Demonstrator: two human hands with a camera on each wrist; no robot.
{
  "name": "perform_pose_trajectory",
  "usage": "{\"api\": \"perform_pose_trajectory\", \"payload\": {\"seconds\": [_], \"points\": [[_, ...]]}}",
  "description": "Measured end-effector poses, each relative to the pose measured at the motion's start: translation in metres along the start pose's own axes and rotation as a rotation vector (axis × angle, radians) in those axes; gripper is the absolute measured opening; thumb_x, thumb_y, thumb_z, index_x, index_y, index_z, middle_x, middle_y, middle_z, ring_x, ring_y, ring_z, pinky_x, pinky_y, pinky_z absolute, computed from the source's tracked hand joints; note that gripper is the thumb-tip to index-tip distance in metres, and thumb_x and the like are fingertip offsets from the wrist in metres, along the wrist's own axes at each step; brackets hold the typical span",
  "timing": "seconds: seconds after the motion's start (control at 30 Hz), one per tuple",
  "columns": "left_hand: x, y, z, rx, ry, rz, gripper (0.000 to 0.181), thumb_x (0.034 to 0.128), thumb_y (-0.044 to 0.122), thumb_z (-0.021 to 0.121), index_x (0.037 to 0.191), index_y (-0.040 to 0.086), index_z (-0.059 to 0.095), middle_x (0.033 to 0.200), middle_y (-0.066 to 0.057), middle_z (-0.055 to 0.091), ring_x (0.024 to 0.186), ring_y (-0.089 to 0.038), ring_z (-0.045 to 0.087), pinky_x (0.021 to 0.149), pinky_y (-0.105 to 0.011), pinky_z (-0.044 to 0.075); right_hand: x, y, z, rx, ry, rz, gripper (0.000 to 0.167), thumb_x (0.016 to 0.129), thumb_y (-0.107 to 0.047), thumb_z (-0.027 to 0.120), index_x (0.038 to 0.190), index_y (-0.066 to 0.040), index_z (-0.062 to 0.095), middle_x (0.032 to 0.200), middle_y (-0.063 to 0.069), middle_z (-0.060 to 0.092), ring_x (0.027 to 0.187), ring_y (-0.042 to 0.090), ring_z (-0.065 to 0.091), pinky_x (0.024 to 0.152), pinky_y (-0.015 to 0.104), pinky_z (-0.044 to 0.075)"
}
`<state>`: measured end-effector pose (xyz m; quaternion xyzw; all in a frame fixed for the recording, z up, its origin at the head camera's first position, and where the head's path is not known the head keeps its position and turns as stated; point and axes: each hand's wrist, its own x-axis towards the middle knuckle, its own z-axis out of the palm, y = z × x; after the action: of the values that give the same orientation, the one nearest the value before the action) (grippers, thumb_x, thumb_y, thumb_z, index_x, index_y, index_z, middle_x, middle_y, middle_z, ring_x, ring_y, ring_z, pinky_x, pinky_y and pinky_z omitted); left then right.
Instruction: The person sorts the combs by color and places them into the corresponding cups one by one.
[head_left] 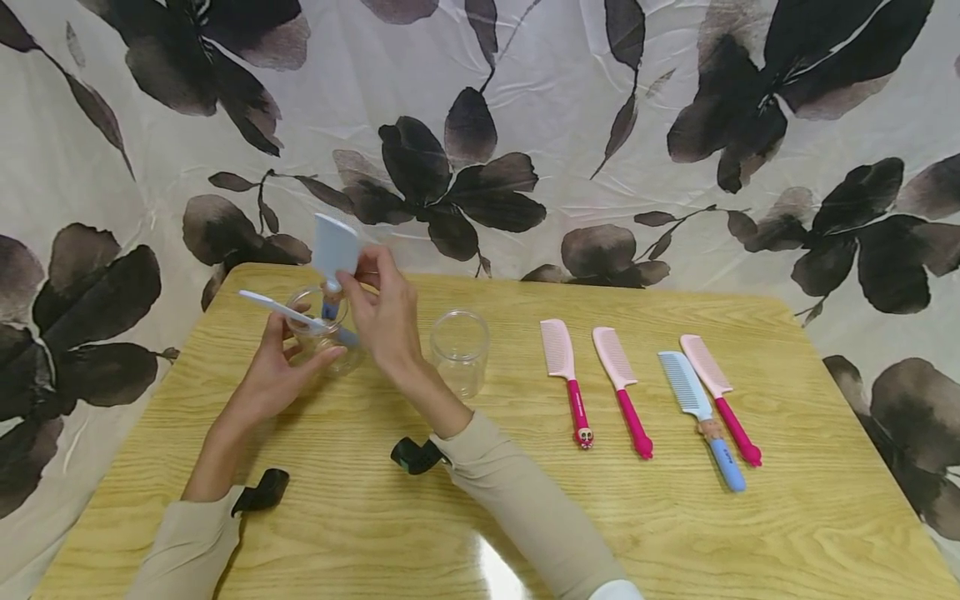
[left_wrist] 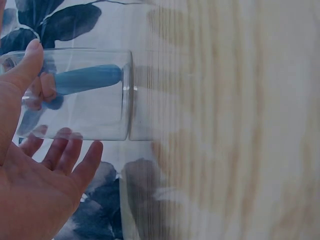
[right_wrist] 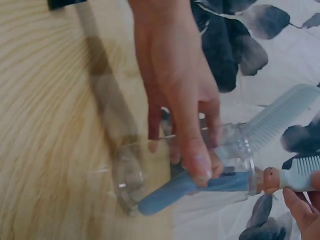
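Observation:
My left hand (head_left: 279, 367) holds a clear jar (right_wrist: 131, 175), thumb on the near side and fingers round the other. One light blue comb (head_left: 276, 306) leans in it, its teeth end sticking out left over the rim and its blue handle inside. My right hand (head_left: 386, 312) pinches a second light blue comb (head_left: 335, 246) near the base of its teeth. That comb stands nearly upright, and its handle reaches down into the jar's mouth. In the left wrist view a blue handle (left_wrist: 90, 79) shows through the jar wall.
Another clear jar (head_left: 459, 358) stands right of my right hand. Farther right lie three pink combs, the nearest of them a pink comb (head_left: 558, 350), and a blue comb (head_left: 722, 458) beside the rightmost pink one. A floral cloth (head_left: 570, 200) hangs behind the wooden table (head_left: 360, 533).

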<state>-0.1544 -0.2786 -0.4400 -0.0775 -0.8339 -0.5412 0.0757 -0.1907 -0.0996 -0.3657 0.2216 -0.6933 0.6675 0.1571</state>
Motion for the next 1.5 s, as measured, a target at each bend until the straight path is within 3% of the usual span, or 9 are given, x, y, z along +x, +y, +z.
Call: {"api": "perform_pose_trajectory", "payload": {"seconds": [0.2,0.4,0.63,0.8,1.0,1.2,1.5], "points": [[0.0,0.0,0.001,-0.006,-0.001,0.006,0.089,0.0953,0.007,0.074,0.161,0.006,0.014,0.156,-0.025,0.026,0.137,-0.042,0.031,0.107,-0.075,0.031,0.0,0.006,0.003,-0.058,-0.105,0.008,0.014,0.102,-0.004,0.064,0.114,0.001,0.059,0.111,0.017,0.069,0.103,0.011,0.068,0.089,0.014,0.053],[0.0,0.0,0.002,0.018,0.01,0.008,0.089,0.0949,0.007,0.074,0.161,0.006,0.015,0.152,-0.023,0.03,0.128,-0.028,0.035,0.105,-0.073,0.035,0.0,0.007,0.003,-0.09,-0.18,0.045,0.013,0.103,-0.01,0.064,0.112,-0.001,0.064,0.111,0.014,0.071,0.102,0.007,0.067,0.09,0.012,0.051],[0.001,-0.001,0.0,0.031,0.009,0.007,0.085,0.0951,0.01,0.075,0.157,0.006,0.018,0.142,-0.018,0.036,0.123,-0.021,0.036,0.106,-0.072,0.036,0.007,0.004,0.006,-0.172,-0.253,0.012,0.011,0.101,-0.008,0.066,0.109,-0.001,0.067,0.109,0.011,0.074,0.1,0.008,0.069,0.09,0.009,0.049],[0.0,-0.001,0.0,0.017,0.004,0.008,0.086,0.0959,0.012,0.074,0.16,0.011,0.016,0.146,-0.017,0.034,0.125,-0.019,0.036,0.106,-0.072,0.035,0.013,0.009,0.01,-0.249,-0.316,0.001,0.01,0.101,-0.009,0.067,0.107,-0.003,0.071,0.106,0.008,0.076,0.096,0.006,0.069,0.085,0.007,0.049],[0.0,-0.002,0.0,0.001,-0.007,0.012,0.089,0.0963,0.013,0.074,0.162,0.017,0.014,0.151,-0.016,0.032,0.129,-0.021,0.035,0.107,-0.073,0.033,0.014,0.011,0.006,-0.301,-0.394,0.003,0.02,0.102,-0.01,0.066,0.12,-0.003,0.072,0.115,0.007,0.075,0.104,0.009,0.069,0.088,0.008,0.047],[0.0,-0.001,0.001,0.001,-0.005,-0.001,0.089,0.0959,0.014,0.075,0.161,0.014,0.014,0.15,-0.018,0.031,0.13,-0.022,0.034,0.108,-0.075,0.031,0.009,0.007,-0.001,-0.266,-0.401,0.015,0.037,0.101,-0.005,0.063,0.137,0.004,0.055,0.127,0.015,0.063,0.115,0.018,0.062,0.096,0.01,0.046],[0.0,-0.004,0.0,-0.012,-0.014,0.023,0.09,0.0959,0.01,0.074,0.162,0.017,0.014,0.154,-0.017,0.033,0.136,-0.029,0.032,0.107,-0.077,0.029,0.003,-0.003,-0.023,-0.244,-0.385,-0.02,0.035,0.1,-0.005,0.065,0.133,0.003,0.056,0.128,0.017,0.063,0.117,0.023,0.061,0.099,0.018,0.049]]}}
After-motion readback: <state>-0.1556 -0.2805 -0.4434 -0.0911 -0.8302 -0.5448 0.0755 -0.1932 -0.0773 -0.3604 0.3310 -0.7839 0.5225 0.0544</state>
